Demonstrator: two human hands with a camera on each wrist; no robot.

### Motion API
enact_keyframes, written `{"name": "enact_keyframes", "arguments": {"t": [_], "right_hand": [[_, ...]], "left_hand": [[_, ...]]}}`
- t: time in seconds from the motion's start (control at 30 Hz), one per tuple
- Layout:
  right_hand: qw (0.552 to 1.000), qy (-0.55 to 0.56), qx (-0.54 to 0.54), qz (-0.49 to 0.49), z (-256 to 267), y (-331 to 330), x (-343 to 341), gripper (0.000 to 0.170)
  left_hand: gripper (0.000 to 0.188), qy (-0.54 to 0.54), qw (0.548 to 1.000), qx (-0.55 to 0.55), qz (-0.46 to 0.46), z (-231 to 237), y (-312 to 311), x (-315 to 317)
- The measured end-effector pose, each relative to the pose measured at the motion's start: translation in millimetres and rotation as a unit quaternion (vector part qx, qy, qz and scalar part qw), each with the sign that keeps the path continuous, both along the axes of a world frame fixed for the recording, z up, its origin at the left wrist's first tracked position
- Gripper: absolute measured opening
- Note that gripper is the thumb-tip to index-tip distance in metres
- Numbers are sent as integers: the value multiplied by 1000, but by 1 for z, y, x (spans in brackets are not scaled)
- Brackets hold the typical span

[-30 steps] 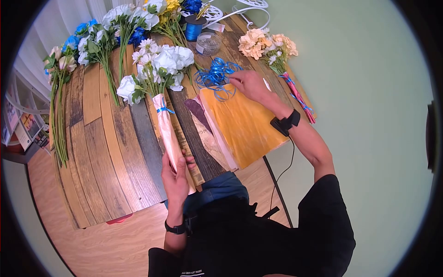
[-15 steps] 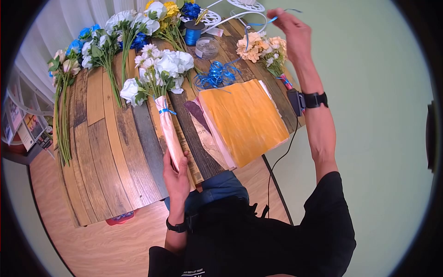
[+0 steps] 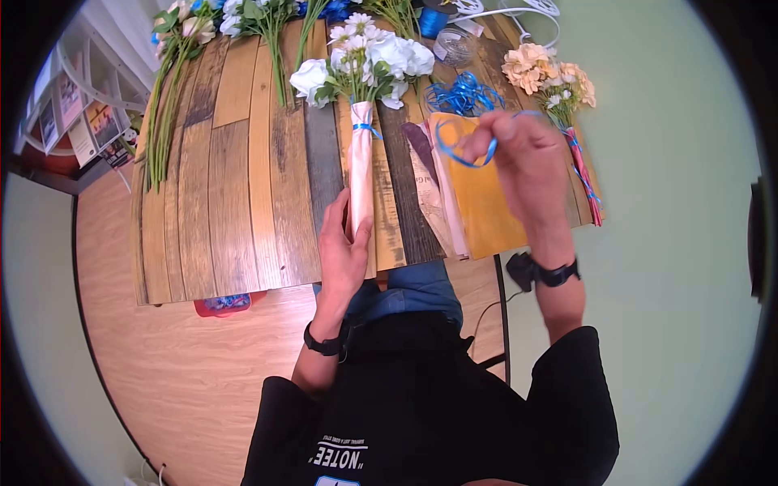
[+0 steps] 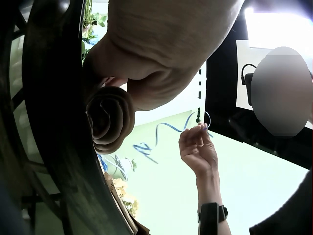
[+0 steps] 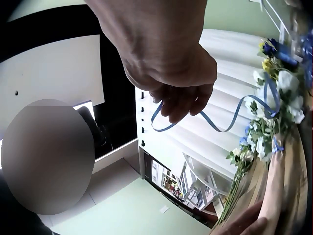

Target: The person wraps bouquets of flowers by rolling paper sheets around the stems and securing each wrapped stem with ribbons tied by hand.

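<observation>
My left hand (image 3: pixel 344 255) grips the lower part of a bouquet wrapped in pale pink paper (image 3: pixel 361 166), near the table's front edge. White roses and daisies (image 3: pixel 377 61) top it, and a blue ribbon (image 3: pixel 366 130) is tied round its neck. Raised over the yellow paper, my right hand (image 3: pixel 531 166) pinches a loose length of curly blue ribbon (image 5: pixel 222 128) between thumb and fingers. In the left wrist view, the strand trails in waves from the right hand (image 4: pixel 199 152). The wrapped stem's rolled end (image 4: pixel 110 120) shows close to that camera.
A stack of yellow wrapping paper (image 3: pixel 486 206) lies right of the bouquet, below a tangle of blue ribbon (image 3: pixel 466 95). A finished peach bouquet (image 3: pixel 551 77) lies at the right edge. Loose flower stems (image 3: pixel 166 113), a ribbon spool (image 3: pixel 438 20) and a clear container (image 3: pixel 455 49) stand farther back.
My right hand picked a ribbon strand from the tangle, rose to the far right, then came back toward me with it. The left hand keeps its grip on the bouquet; the head view shifted.
</observation>
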State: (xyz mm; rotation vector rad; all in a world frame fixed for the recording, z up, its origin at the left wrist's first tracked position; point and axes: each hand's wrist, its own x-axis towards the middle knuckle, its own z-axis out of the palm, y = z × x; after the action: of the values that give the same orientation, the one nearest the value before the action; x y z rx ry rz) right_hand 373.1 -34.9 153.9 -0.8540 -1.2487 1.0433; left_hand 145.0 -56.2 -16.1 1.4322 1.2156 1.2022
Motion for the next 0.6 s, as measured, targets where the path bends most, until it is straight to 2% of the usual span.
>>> {"name": "enact_keyframes", "arguments": {"t": [0.03, 0.07, 0.13, 0.17, 0.23, 0.3, 0.33, 0.37, 0.47, 0.53, 0.6], "right_hand": [[998, 41, -42, -1, -13, -6, -7, 25], [998, 40, -43, -1, -23, -11, -13, 25], [988, 73, -134, 8, -41, -19, -23, 23], [988, 75, -135, 4, -48, -22, -26, 23], [988, 11, -156, 13, -58, -28, -31, 23], [987, 11, -162, 21, -60, -33, -37, 23], [983, -60, -169, 33, -56, -35, -40, 22], [974, -131, -177, 44, -55, -38, -41, 21], [980, -116, -160, 34, -61, -47, -49, 20], [972, -158, -171, 34, -59, -52, -48, 20], [963, -198, -182, 32, -55, -57, -45, 19]], "left_hand": [[49, -2, 1000, 9, -3, -1, -2, -1], [52, -3, 999, -30, -19, 3, -3, -7], [51, -16, 999, -29, -15, 22, -4, -18], [50, -29, 999, -27, -11, 33, -5, -22], [48, -37, 999, 7, -11, 56, -8, -27], [47, -39, 993, 94, -59, 81, -7, -29], [51, -16, 988, 136, -67, 87, -5, -28], [51, -14, 988, 134, -69, 95, -3, -25], [51, 33, 983, 138, -119, 110, 0, -15], [36, 72, 974, 130, -173, 109, 1, -7], [29, 45, 975, 115, -185, 104, -1, -2]]}}
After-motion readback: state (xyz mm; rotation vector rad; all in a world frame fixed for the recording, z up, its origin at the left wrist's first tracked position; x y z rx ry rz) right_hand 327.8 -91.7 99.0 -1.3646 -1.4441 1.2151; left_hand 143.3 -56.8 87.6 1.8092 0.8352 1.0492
